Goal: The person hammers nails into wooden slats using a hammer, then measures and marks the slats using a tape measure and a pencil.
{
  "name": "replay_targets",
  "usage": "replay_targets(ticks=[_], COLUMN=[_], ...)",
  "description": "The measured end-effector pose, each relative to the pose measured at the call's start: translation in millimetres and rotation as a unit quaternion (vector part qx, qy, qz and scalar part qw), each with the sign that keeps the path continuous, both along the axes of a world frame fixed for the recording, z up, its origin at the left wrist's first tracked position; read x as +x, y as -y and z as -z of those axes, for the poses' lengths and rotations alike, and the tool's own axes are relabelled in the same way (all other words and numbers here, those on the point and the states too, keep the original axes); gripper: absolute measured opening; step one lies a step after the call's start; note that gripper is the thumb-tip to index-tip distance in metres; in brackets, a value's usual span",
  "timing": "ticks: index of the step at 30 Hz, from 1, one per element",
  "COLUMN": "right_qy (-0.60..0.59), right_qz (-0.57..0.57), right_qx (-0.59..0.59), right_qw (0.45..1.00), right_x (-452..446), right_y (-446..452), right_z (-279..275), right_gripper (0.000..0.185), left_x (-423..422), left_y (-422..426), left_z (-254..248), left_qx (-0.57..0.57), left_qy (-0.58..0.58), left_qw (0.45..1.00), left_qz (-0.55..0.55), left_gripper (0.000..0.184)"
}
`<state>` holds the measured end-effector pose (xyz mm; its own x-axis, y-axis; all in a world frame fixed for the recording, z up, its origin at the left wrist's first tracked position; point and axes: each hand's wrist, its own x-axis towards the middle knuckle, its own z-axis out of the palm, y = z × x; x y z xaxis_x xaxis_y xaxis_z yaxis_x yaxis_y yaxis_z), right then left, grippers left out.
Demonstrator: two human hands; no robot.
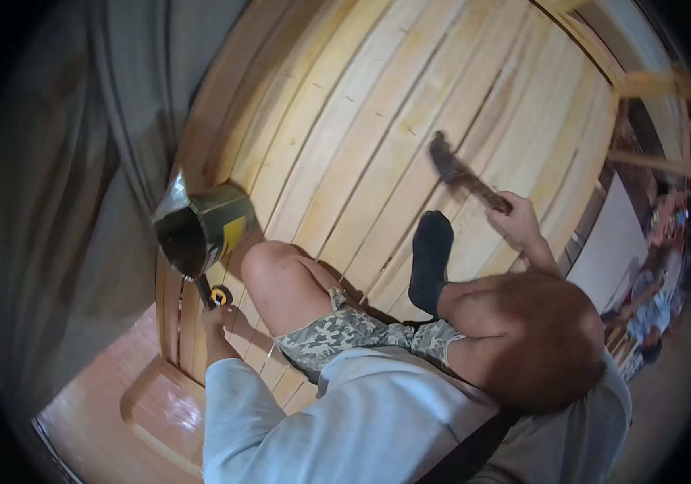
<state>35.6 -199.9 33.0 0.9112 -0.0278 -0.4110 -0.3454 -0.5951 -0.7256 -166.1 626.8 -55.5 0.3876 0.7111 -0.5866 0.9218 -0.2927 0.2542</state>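
Note:
My right hand [516,219] is wrapped round the handle of a hammer [452,168], whose dark head is smeared by motion above the wooden slats [370,121]. Low on the left, my left hand [216,317] is closed on a dark tool with a round yellow and black part [220,296]; its exact kind is unclear. Just beyond that hand, a dark green metal can [220,211] with a yellow patch lies tilted on the slats, its open mouth facing left. Its inside is dark, so the contents cannot be made out.
My bent knees and a foot in a black sock [431,254] rest on the slatted platform. A grey curtain [63,202] hangs at the left. A wooden panel [164,403] stands at lower left. At far right are a pale board [603,226] and blurred clutter.

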Motion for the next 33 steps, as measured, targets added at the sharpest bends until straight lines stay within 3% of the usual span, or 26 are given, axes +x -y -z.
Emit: replay_targets(ticks=[2,4,6,7,9,11,12,14,15,17,19,21,23,24,29,30,31,32,33], right_qy=[-0.05,-0.096,-0.057,-0.072,-0.038,-0.046,-0.042,-0.026,-0.02,-0.037,-0.059,-0.085,-0.009,-0.054,-0.084,-0.127,-0.124,-0.02,0.086], right_qz=[-0.032,-0.099,-0.204,-0.226,-0.277,-0.316,-0.315,-0.357,-0.357,-0.354,-0.347,-0.343,-0.393,-0.39,-0.319,-0.297,-0.305,-0.319,-0.327], right_qx=[0.012,0.002,-0.027,-0.022,-0.012,0.002,0.001,-0.008,-0.006,0.026,0.035,0.046,-0.007,-0.011,0.136,0.197,0.2,0.128,0.055], right_qw=[0.998,0.99,0.977,0.971,0.96,0.948,0.948,0.934,0.934,0.934,0.935,0.934,0.919,0.919,0.934,0.926,0.923,0.939,0.939], right_x=[-11,-10,-11,-11,-19,-19,-20,-21,-17,-11,-1,9,12,18,18,20,17,13,10], right_y=[-11,-29,-44,-54,-69,-86,-94,-107,-111,-119,-124,-126,-130,-132,-143,-147,-149,-147,-145], right_z=[3,-2,2,0,8,0,-2,-5,-5,-8,-8,1,26,22,18,15,18,24,27], right_gripper=[0.036,0.038,0.041,0.042,0.037,0.034,0.034,0.031,0.031,0.027,0.025,0.023,0.024,0.03,0.043,0.049,0.049,0.05,0.051], left_x=[15,5,5,28,38,45,46,46,50,60,76,74,78,80,89,103,105,107,115], left_y=[23,20,0,51,70,87,79,57,56,65,119,142,199,226,345,364,381,399,418], left_z=[-11,4,18,-17,-25,-48,-58,-79,-89,-112,-140,-150,-166,-172,-175,-168,-158,-147,-130], left_qx=[0.208,0.177,-0.002,-0.007,0.004,0.057,0.057,-0.138,-0.134,-0.168,-0.132,-0.065,0.028,0.074,-0.143,-0.13,-0.23,-0.313,-0.323], left_qy=[-0.171,-0.068,-0.047,-0.024,-0.021,0.005,0.009,0.126,0.131,0.251,0.309,0.413,0.468,0.468,0.412,0.402,0.329,0.243,0.272], left_qw=[0.953,0.979,0.994,0.991,0.997,0.993,0.993,0.959,0.959,0.904,0.889,0.878,0.871,0.878,0.898,0.887,0.903,0.91,0.894], left_qz=[0.138,0.078,-0.098,-0.135,-0.075,-0.105,-0.103,-0.214,-0.213,-0.302,-0.311,-0.231,-0.15,-0.066,0.063,0.185,0.154,0.122,0.15], left_gripper=[0.051,0.049,0.046,0.04,0.033,0.009,0.009,0.009,0.009,0.007,0.007,0.005,0.008,0.012,0.033,0.034,0.036,0.038,0.037])
